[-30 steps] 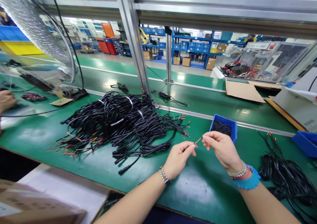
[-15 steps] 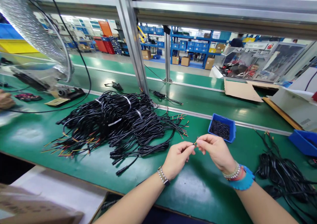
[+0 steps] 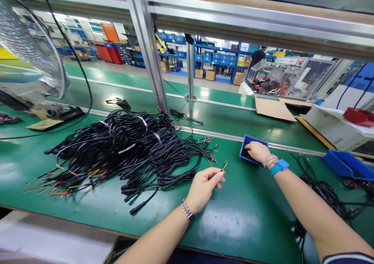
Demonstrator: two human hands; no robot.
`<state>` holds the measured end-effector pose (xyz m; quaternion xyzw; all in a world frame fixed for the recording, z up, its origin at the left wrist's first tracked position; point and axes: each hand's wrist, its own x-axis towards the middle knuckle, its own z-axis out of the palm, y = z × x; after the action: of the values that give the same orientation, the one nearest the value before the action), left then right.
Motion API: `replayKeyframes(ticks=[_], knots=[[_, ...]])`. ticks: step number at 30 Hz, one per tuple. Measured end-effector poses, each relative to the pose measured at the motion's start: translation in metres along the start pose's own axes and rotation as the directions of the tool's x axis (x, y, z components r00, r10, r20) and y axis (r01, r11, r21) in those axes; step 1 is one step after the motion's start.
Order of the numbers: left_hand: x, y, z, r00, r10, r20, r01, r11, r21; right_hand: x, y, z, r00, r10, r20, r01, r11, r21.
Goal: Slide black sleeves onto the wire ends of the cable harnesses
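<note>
Down on the green-topped desk (image 3: 233, 227), the left hand (image 3: 203, 189) is closed in a tight pinch, thumb and fingers gripping a short thin black wire (image 3: 224, 166) with a yellow-tipped end. The wire pokes out past the fingertips, its long axis slanting up and to the right, pointing into the gap between the hands, and the left hand is clearly the nearer one.

Across that gap, the right hand (image 3: 258, 152) dips into a small blue plastic bin (image 3: 242, 152), fingers curled down over a dark mass of small pieces (image 3: 247, 153). Has it got hold of anything? Can't tell, the fingers hide it!

Just left of the hands sprawls a big heap of black cables (image 3: 131, 155), cinched with white ties (image 3: 127, 148), stripped ends fanning out in yellow and red. To the right lies a coil of black cable (image 3: 318, 190), beside a larger blue plastic bin (image 3: 344, 164).

A link wristwatch (image 3: 187, 209) sits on the left wrist, its dial out of sight, and a blue wristband (image 3: 279, 166) circles the right. No brand, label or writing can be read anywhere.
</note>
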<state>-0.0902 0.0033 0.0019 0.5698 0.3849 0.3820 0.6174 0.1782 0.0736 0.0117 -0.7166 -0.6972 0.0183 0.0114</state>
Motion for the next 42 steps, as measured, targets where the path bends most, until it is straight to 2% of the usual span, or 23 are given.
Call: replayKeyframes(ticks=[4, 8, 12, 14, 15, 16, 17, 18, 20, 21, 23, 26, 42], knots=[[0.001, -0.002, -0.001, 1.000, 0.017, -0.011, -0.017, 1.000, -0.001, 0.003, -0.006, 0.011, 0.999, -0.009, 0.030, 0.012, 0.997, -0.082], [0.001, -0.001, -0.002, 0.999, 0.017, -0.031, -0.017, 1.000, -0.013, 0.003, -0.006, 0.007, 1.000, 0.004, 0.005, -0.004, 0.998, -0.061], [0.002, 0.000, -0.003, 0.997, 0.009, -0.082, -0.015, 0.997, -0.080, -0.003, -0.012, -0.007, 0.995, 0.035, -0.093, -0.029, 0.998, 0.062], [0.002, 0.001, -0.004, 0.994, 0.004, -0.105, -0.017, 0.992, -0.125, -0.013, -0.028, -0.014, 0.989, 0.039, -0.142, -0.017, 0.989, 0.150], [0.003, 0.001, -0.004, 0.994, 0.003, -0.111, -0.018, 0.990, -0.138, -0.021, -0.039, -0.017, 0.987, 0.029, -0.159, 0.012, 0.967, 0.254], [0.003, 0.001, -0.004, 0.993, 0.005, -0.115, -0.021, 0.990, -0.143, -0.030, -0.052, -0.020, 0.985, 0.014, -0.169, 0.051, 0.926, 0.374], [0.003, 0.001, -0.004, 0.993, 0.008, -0.115, -0.024, 0.990, -0.141, -0.039, -0.066, -0.023, 0.983, -0.007, -0.181, 0.113, 0.802, 0.587], [0.003, 0.001, -0.004, 0.994, 0.010, -0.113, -0.026, 0.990, -0.137, -0.048, -0.079, -0.025, 0.982, -0.036, -0.183, 0.165, 0.626, 0.762], [0.003, 0.000, -0.004, 0.994, 0.018, -0.106, -0.031, 0.991, -0.129, -0.063, -0.103, -0.029, 0.982, -0.080, -0.169, 0.186, 0.336, 0.923], [0.003, -0.001, -0.004, 0.995, 0.022, -0.102, -0.035, 0.991, -0.126, -0.068, -0.111, -0.030, 0.983, -0.091, -0.160, 0.178, 0.251, 0.952], [0.003, -0.002, -0.004, 0.995, 0.029, -0.098, -0.040, 0.992, -0.121, -0.072, -0.121, -0.031, 0.986, -0.089, -0.144, 0.158, 0.171, 0.972], [0.003, -0.003, -0.004, 0.995, 0.035, -0.090, -0.046, 0.992, -0.117, -0.071, -0.122, -0.033, 0.988, -0.085, -0.126, 0.138, 0.156, 0.978], [0.003, -0.003, -0.004, 0.996, 0.026, -0.085, -0.037, 0.992, -0.124, -0.069, -0.117, -0.042, 0.991, -0.133, -0.022, 0.058, 0.277, 0.959]])
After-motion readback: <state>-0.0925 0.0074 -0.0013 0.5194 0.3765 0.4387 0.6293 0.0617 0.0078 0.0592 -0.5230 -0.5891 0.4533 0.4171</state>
